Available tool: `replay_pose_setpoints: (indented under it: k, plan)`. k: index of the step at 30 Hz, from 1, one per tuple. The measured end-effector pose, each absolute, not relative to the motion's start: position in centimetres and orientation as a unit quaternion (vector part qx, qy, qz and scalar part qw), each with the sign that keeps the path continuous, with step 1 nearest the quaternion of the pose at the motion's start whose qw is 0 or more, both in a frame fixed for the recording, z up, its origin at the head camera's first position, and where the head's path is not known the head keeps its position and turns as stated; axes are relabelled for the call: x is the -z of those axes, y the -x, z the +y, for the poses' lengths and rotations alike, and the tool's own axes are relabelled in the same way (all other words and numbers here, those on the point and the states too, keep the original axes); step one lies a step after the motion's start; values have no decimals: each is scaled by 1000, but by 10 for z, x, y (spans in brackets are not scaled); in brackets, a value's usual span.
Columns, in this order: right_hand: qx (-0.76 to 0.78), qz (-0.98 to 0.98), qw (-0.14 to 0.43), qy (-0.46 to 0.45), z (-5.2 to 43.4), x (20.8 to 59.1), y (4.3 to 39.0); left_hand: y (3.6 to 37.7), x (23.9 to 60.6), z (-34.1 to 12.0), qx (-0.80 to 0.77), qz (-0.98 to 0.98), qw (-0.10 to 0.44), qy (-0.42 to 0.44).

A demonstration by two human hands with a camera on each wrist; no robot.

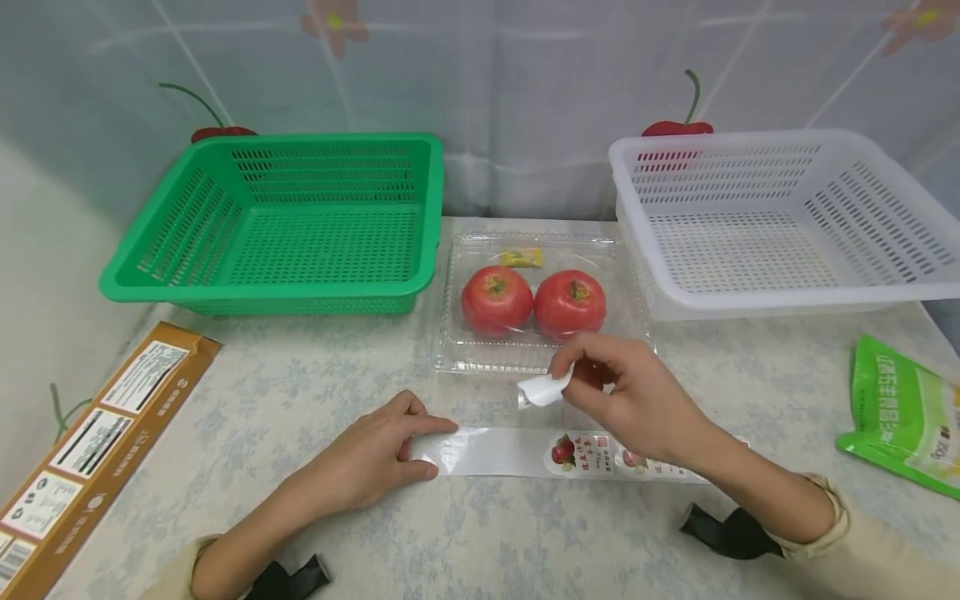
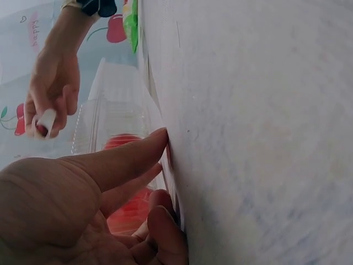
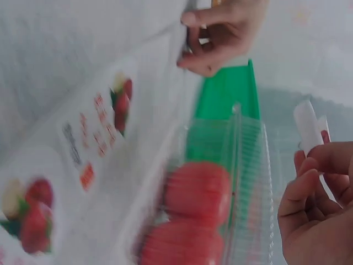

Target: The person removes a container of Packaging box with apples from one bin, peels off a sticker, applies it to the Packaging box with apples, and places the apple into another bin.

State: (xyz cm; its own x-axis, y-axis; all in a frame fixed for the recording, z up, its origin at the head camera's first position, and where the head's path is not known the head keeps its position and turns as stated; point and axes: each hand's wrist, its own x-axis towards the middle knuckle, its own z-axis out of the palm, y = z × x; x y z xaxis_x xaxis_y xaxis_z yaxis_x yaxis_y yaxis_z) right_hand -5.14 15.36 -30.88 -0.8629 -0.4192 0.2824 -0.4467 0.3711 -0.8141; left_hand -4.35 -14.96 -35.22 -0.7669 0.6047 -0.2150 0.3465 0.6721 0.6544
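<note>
A long white label strip [image 1: 517, 452] with printed fruit pictures lies flat on the table in front of me. My left hand [image 1: 431, 447] pinches the strip's left end between index finger and thumb against the table. My right hand [image 1: 570, 375] hovers just above the strip's middle and pinches a small curled white sticker [image 1: 545, 388]; the right wrist view shows that sticker [image 3: 308, 124] standing up from the fingertips. Just behind the hands, a clear plastic clamshell [image 1: 457, 350] holds two red tomatoes [image 1: 497, 300] [image 1: 569, 303] and a small yellow packet [image 1: 522, 258].
A green slotted basket [image 1: 225, 287] stands at the back left and a white slotted basket [image 1: 750, 300] at the back right. A green bag [image 1: 903, 417] lies at the right edge. A flat brown carton [image 1: 90, 450] lies along the left edge.
</note>
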Motion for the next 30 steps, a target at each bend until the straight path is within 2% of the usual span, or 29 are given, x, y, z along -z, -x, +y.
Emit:
replay_pose_setpoints:
  k: [4,8,15,25,30]
  plan:
    - [-503,-831,63,-231,159,298,71,45,350,-149,-297,889,211,-278]
    - [-505,-833,80,-209,161,293,92,45,346,-147,-265,899,206,-282]
    - [-502,-844,51,-181,160,299,113,44,343,-142,-244,909,165,-294]
    - [-467,-867,26,-172,156,306,119,62,329,-136,-449,861,39,-236]
    - [-450,-874,19,-184,155,309,121,74,327,-128,-464,854,37,-233]
